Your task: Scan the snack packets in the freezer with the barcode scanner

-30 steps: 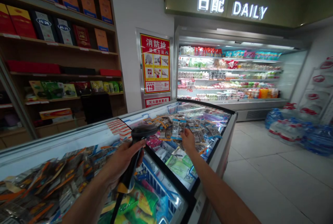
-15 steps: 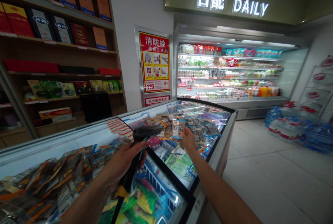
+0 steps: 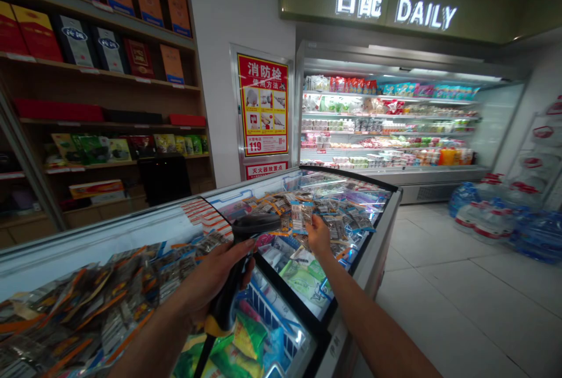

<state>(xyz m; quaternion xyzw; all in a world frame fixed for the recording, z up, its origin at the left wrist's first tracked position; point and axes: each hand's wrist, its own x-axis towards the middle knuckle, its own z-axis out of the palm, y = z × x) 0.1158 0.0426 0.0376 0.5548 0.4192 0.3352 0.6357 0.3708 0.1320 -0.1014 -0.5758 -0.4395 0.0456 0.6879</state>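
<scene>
My left hand (image 3: pixel 222 275) is wrapped round the black grip of a barcode scanner (image 3: pixel 257 224), whose head points toward the packet in my other hand. The scanner's cable runs down from a yellow-trimmed base. Between the thumb and fingers of my right hand (image 3: pixel 318 236) is a small flat packet (image 3: pixel 301 215) with printed text and a blue edge. Beneath it, many similar packets (image 3: pixel 338 226) lie spread on the glass top of a chest freezer (image 3: pixel 373 252). Another heap of dark packets with orange edges (image 3: pixel 100 290) covers the freezer's left side.
Green and yellow bags (image 3: pixel 246 337) lie inside the freezer near a blue wire basket (image 3: pixel 274 313). Shelves of boxes (image 3: pixel 90 44) stand at the left. A lit open fridge (image 3: pixel 386 114) is at the back. Water bottles (image 3: pixel 487 217) sit on the tiled floor at right.
The scanner and my left hand have shifted slightly right, closer to the packet. My right hand stays almost in place, still gripping the packet.
</scene>
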